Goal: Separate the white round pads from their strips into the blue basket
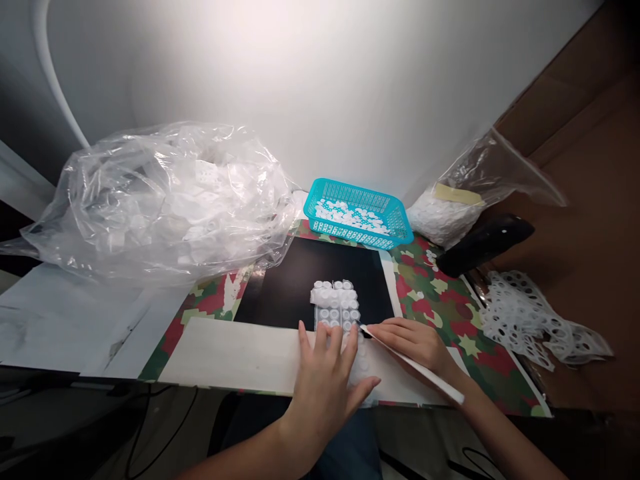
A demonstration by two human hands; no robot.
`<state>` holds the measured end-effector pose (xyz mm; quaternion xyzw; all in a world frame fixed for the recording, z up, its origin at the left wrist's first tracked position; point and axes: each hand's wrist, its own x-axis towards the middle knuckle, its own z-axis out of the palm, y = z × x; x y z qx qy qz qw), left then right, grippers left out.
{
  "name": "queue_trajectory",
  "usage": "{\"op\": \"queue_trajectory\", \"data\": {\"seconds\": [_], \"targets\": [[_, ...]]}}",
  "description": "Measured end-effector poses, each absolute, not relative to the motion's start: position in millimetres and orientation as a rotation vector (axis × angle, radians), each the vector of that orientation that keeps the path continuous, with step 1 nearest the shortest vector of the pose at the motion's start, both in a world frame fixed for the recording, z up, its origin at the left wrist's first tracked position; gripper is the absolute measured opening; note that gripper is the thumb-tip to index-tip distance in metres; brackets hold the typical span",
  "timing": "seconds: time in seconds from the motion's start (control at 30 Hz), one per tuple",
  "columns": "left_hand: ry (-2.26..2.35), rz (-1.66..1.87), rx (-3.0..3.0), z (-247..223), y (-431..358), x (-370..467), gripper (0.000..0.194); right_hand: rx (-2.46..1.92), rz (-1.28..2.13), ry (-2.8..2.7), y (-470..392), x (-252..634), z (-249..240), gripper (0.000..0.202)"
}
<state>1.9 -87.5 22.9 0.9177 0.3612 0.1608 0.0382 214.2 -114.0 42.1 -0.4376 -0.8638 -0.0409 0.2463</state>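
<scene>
A sheet of round white pieces (335,303) lies partly on a black mat (285,277) and partly over a pale strip (230,350). My left hand (327,373) rests on the lower part of the sheet, palm down with its fingers spread, and hides some of it. Closed round a slim white tool (425,372), my right hand (415,343) is just right of the sheet. The tool's dark tip touches or nearly touches the sheet's right edge, close to my left fingertips.
Behind the mat stands a blue basket (360,213) with small white pieces. A large clear bag (165,200) fills the back left. At the right are another bag (445,213), a black object (487,243) and white perforated scraps (530,320).
</scene>
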Motion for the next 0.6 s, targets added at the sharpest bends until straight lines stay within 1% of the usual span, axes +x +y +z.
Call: {"op": "queue_trajectory", "data": {"seconds": [0.13, 0.23, 0.33, 0.6], "targets": [[1.115, 0.497, 2.837, 24, -87, 2, 0.063, -1.248, -0.343, -2.374, -106, 208, 39, 0.031], [1.117, 0.487, 2.843, 24, -87, 3, 0.063, -1.321, -0.409, -2.338, -100, 204, 37, 0.029], [1.127, 0.484, 2.818, 24, -88, 2, 0.064, -1.337, -0.391, -2.287, -98, 201, 37, 0.027], [1.185, 0.568, 2.738, 19, -85, -22, 0.055, -1.398, -0.255, -2.157, -99, 200, 36, 0.028]]}}
